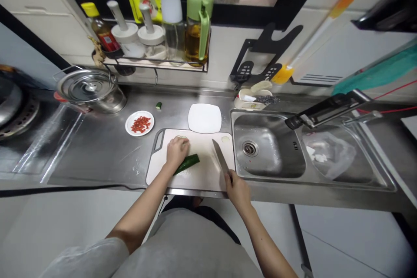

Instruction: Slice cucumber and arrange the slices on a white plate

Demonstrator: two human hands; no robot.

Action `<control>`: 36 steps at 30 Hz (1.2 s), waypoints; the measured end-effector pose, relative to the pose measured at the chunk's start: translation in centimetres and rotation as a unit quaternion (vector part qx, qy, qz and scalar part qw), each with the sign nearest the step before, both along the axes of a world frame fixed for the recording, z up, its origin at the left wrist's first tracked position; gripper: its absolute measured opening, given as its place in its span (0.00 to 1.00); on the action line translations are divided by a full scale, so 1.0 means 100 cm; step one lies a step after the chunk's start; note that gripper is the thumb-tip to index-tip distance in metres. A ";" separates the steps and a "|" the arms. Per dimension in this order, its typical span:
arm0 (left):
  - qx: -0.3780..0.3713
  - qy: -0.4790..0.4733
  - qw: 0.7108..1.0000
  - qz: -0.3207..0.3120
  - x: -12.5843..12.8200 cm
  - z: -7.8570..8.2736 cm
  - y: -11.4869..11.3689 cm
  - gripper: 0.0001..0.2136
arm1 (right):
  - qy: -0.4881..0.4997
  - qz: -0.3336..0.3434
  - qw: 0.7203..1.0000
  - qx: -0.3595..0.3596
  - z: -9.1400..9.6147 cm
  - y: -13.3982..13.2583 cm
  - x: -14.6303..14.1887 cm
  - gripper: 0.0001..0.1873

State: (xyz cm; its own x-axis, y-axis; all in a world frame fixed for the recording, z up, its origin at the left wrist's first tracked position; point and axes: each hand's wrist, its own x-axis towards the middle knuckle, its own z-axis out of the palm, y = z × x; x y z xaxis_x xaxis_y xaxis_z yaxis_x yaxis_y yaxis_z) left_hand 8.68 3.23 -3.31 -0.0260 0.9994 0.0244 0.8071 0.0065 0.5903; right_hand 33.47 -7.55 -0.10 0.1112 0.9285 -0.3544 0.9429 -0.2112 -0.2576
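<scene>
The left hand [177,151] curls over the cucumber [189,163], pinning it to the cutting board [206,178] so it cannot roll. At its four o'clock, the right hand [237,191] grips the knife [220,157], blade pointing eleven o'clock.

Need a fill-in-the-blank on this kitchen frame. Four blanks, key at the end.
1. The left hand holds down a ____ cucumber on the cutting board.
2. The right hand grips a ____ whose blade lies over the board.
3. The round plate left of the board holds chopped ____ pieces.
4. The sink lies to the board's ____.
Missing words: green; knife; red; right.
</scene>
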 end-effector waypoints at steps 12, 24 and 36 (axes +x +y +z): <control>0.073 -0.055 0.971 -0.220 -0.003 -0.013 -0.047 0.12 | 0.026 0.082 0.990 -0.111 0.031 0.012 -0.040 0.18; 0.100 -0.032 0.968 -0.227 -0.001 -0.019 -0.047 0.12 | 0.029 0.113 0.988 -0.105 0.028 0.003 -0.056 0.16; 0.085 -0.041 0.970 -0.223 -0.001 -0.019 -0.048 0.12 | 0.037 0.123 0.984 -0.120 0.030 0.001 -0.064 0.16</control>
